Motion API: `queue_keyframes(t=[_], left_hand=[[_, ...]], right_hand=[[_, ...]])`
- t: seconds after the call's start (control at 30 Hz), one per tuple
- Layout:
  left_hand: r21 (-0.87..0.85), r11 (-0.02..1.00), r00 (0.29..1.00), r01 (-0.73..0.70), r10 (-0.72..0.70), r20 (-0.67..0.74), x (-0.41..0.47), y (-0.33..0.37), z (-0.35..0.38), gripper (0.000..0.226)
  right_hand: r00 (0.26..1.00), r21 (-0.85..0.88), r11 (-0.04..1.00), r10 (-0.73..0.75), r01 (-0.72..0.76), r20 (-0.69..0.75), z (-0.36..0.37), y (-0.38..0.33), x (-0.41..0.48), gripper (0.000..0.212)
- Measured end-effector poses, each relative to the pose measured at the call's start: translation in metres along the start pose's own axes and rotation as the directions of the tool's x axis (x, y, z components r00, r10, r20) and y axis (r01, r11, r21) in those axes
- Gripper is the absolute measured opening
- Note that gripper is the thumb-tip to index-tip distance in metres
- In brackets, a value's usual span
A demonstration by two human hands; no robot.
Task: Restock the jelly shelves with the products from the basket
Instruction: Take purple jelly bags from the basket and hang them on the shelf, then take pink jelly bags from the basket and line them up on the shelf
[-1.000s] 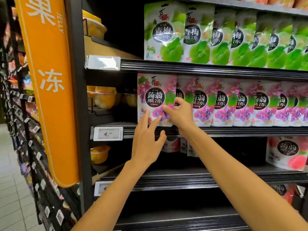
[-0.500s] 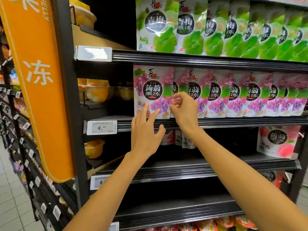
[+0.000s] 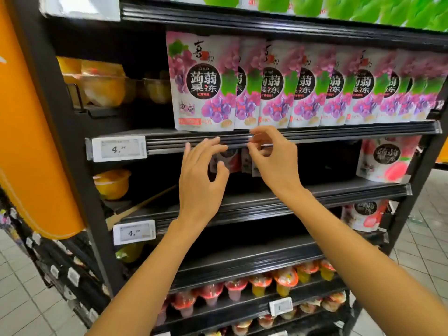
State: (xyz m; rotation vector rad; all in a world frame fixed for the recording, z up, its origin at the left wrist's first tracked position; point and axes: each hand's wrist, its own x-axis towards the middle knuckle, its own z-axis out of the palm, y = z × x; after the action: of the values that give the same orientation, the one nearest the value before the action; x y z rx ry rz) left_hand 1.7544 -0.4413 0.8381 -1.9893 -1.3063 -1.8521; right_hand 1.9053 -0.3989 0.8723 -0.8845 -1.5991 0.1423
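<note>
Left hand [image 3: 201, 175] and right hand [image 3: 274, 161] hover empty, fingers loosely curled, just below the grape jelly pouches [image 3: 201, 83] standing on the shelf [image 3: 339, 133] above them. To face the row well, nudge lower edges gently; the basket is unseen.

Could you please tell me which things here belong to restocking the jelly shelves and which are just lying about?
Part of the job: purple jelly pouches; the shelf they stand on; pink jelly pouches below; left hand; right hand.
Just nearby: orange sign; price tag; yellow fruit cup; green pouches above.
</note>
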Motion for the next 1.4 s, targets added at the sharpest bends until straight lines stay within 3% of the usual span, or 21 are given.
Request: queue_keyframes(t=[0.1, 0.2, 0.33, 0.4, 0.47, 0.63, 0.77, 0.87, 0.9, 0.97, 1.03, 1.1, 1.13, 1.17, 1.27, 1.4], left_hand=[[-0.129, 0.99, 0.999, 0.05, -0.051, -0.007, -0.039, -0.013, 0.008, 0.025], [-0.134, 0.988, 0.996, 0.081, -0.087, -0.038, -0.091, -0.029, 0.021, 0.022], [-0.19, 0.908, 0.924, 0.374, -0.348, 0.159, -0.184, -0.049, 0.045, 0.023], [-0.149, 0.847, 0.844, 0.511, -0.46, 0.277, -0.239, -0.056, 0.059, 0.023], [-0.066, 0.765, 0.73, 0.64, -0.58, 0.362, -0.3, -0.065, 0.074, 0.024], [0.085, 0.445, 0.376, 0.892, -0.831, 0.41, -0.468, -0.079, 0.102, 0.021], [0.203, 0.293, 0.207, 0.934, -0.91, 0.36, -0.585, -0.084, 0.108, 0.026], [0.3, 0.189, 0.089, 0.935, -0.944, 0.318, -0.654, -0.087, 0.108, 0.017], [0.318, 0.152, 0.054, 0.936, -0.953, 0.298, -0.676, -0.091, 0.109, 0.017], [0.345, 0.08, -0.012, 0.935, -0.966, 0.257, -0.716, -0.101, 0.112, 0.027], [0.378, -0.009, -0.099, 0.926, -0.97, 0.22, -0.753, -0.113, 0.115, 0.03], [0.407, -0.084, -0.17, 0.91, -0.969, 0.18, -0.794, -0.131, 0.12, 0.025], [0.436, -0.103, -0.192, 0.894, -0.968, 0.163, -0.814, -0.141, 0.124, 0.023], [0.472, -0.116, -0.204, 0.874, -0.969, 0.138, -0.835, -0.152, 0.129, 0.021], [0.542, -0.141, -0.213, 0.828, -0.974, 0.072, -0.892, -0.185, 0.143, 0.017], [0.589, -0.144, -0.225, 0.795, -0.972, 0.067, -0.948, -0.228, 0.167, 0.024]], right_hand=[[0.996, -0.047, 0.998, 0.045, -0.041, 0.075, -0.008, 0.028, -0.046, 0.023], [0.964, -0.123, 0.98, 0.176, -0.153, 0.198, -0.015, 0.067, -0.111, 0.022], [0.809, -0.279, 0.896, 0.434, -0.345, 0.395, -0.024, 0.126, -0.209, 0.021], [0.683, -0.331, 0.829, 0.56, -0.451, 0.469, -0.03, 0.155, -0.257, 0.018], [0.511, -0.376, 0.726, 0.678, -0.576, 0.528, -0.035, 0.186, -0.307, 0.02], [0.175, -0.565, 0.569, 0.78, -0.597, 0.601, -0.047, 0.261, -0.431, 0.027], [0.045, -0.643, 0.537, 0.785, -0.546, 0.618, -0.051, 0.304, -0.525, 0.021], [-0.035, -0.642, 0.496, 0.775, -0.584, 0.631, -0.046, 0.332, -0.592, 0.015], [-0.048, -0.656, 0.516, 0.765, -0.55, 0.642, -0.042, 0.341, -0.614, 0.014], [-0.092, -0.678, 0.46, 0.786, -0.573, 0.611, -0.032, 0.359, -0.658, 0.011], [-0.098, -0.709, 0.453, 0.803, -0.541, 0.588, -0.023, 0.378, -0.697, 0.023], [-0.209, -0.752, 0.401, 0.795, -0.522, 0.569, -0.011, 0.395, -0.737, 0.026], [-0.254, -0.773, 0.364, 0.798, -0.519, 0.547, -0.004, 0.404, -0.758, 0.019], [-0.255, -0.783, 0.347, 0.81, -0.516, 0.528, 0.003, 0.413, -0.777, 0.013], [-0.209, -0.791, 0.349, 0.839, -0.502, 0.502, 0.029, 0.438, -0.834, 0.013], [-0.339, -0.82, 0.354, 0.782, -0.45, 0.523, 0.068, 0.47, -0.897, 0.021]])
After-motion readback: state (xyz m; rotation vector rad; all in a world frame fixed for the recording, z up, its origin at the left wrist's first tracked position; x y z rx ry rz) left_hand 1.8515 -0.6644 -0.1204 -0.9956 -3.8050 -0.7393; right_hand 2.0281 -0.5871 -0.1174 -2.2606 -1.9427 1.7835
